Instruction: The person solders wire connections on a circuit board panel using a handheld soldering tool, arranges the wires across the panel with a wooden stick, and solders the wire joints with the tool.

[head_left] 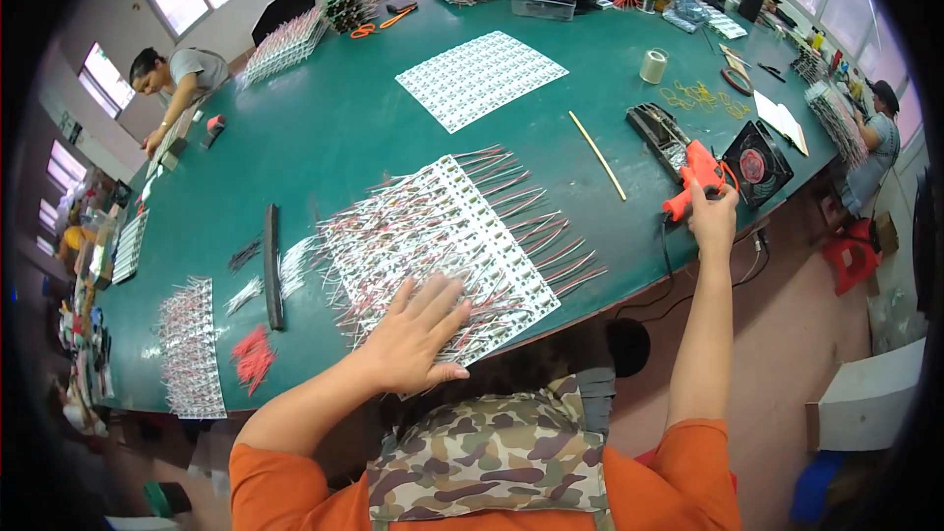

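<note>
My left hand (418, 329) lies flat with fingers spread on a white circuit board panel (482, 226). Rows of thin red, white and black wires (369, 236) cover much of the panel and stick out past its edges. At the table's right side, my right hand (715, 218) is wrapped around the grip of an orange soldering gun (700, 169). Its front end reaches a dark metal holder (657, 131), and its tip is hidden there. Right beside the gun stands a black square fan (757, 164).
On the green table (324, 152) lie a second white panel (482, 79), a thin stick (597, 155), a solder spool (653, 66), yellow rubber bands (703, 98) and a dark bar (272, 265). Red wires (254, 359) lie left. Cables hang near the right edge. A co-worker (177, 88) leans over the far left.
</note>
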`<action>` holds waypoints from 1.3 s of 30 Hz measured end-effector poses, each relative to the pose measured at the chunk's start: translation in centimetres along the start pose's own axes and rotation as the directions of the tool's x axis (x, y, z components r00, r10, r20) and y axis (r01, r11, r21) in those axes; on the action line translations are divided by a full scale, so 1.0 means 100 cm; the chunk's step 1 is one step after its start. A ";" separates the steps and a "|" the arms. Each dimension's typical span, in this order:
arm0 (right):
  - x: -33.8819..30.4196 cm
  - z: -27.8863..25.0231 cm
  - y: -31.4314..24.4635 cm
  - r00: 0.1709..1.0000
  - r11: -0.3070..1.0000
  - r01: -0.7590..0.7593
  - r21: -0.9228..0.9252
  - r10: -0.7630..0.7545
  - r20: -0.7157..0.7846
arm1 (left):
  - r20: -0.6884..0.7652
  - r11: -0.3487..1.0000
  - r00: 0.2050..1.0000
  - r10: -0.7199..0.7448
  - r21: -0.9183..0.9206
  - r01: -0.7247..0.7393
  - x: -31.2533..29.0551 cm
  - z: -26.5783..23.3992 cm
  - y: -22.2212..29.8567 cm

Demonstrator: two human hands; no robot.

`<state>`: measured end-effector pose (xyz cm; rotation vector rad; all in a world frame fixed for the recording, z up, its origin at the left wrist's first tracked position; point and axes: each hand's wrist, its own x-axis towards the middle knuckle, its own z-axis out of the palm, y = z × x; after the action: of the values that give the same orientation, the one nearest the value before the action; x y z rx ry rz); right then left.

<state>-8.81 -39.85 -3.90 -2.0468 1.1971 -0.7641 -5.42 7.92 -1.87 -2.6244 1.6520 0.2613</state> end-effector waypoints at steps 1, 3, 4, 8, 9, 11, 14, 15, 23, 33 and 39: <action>-0.001 0.002 -0.003 0.998 0.998 0.062 0.018 -0.061 -0.016 | -0.043 0.999 0.999 0.011 -0.042 -0.013 -0.008 0.000 0.000; -0.002 0.004 -0.007 0.996 0.984 0.071 -0.164 -0.079 -0.043 | 0.012 0.998 1.000 -0.015 -0.055 0.016 -0.026 0.000 0.003; 0.000 0.007 -0.008 0.999 0.984 0.042 -0.173 -0.047 -0.025 | -0.031 0.994 0.999 -0.016 -0.110 0.012 -0.034 0.000 0.004; 0.012 0.015 0.003 0.994 0.979 0.070 -0.191 -0.085 -0.072 | -0.318 0.923 0.948 -0.007 -0.367 -0.116 -0.066 -0.006 -0.010; 0.018 0.016 0.006 0.994 0.991 0.023 -0.129 -0.037 -0.104 | -0.295 0.928 0.954 -0.049 -0.367 -0.066 -0.071 -0.006 -0.011; 0.028 0.024 0.010 0.978 0.957 0.051 0.285 0.009 -0.206 | -0.481 0.927 0.845 -0.233 -0.374 0.042 -0.078 -0.003 -0.013; 0.035 0.028 0.006 0.963 0.877 0.105 0.469 0.027 -0.266 | -0.493 0.916 0.803 -0.335 -0.372 0.153 -0.085 0.003 -0.012; 0.031 0.027 0.003 0.976 0.762 0.134 0.633 0.007 -0.216 | -0.523 0.919 0.797 -0.302 -0.382 0.097 -0.087 0.004 -0.016; -0.078 -0.031 -0.001 0.911 0.382 -0.159 0.910 -0.300 0.285 | -0.586 0.738 0.471 -0.659 -0.384 0.555 -0.128 -0.003 -0.131; -0.163 -0.039 -0.006 0.885 0.420 -0.243 0.875 -0.273 0.377 | -0.344 0.880 0.811 -0.473 -0.235 0.413 -0.091 -0.017 -0.163; -0.174 -0.034 -0.020 0.839 0.418 -0.229 0.879 -0.373 0.396 | -0.108 0.986 0.983 -0.147 -0.092 0.137 -0.057 0.002 -0.089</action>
<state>-17.55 -24.27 -3.03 -1.1818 0.1741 -0.5867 0.14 16.87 -1.77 -2.8544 1.5055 0.1828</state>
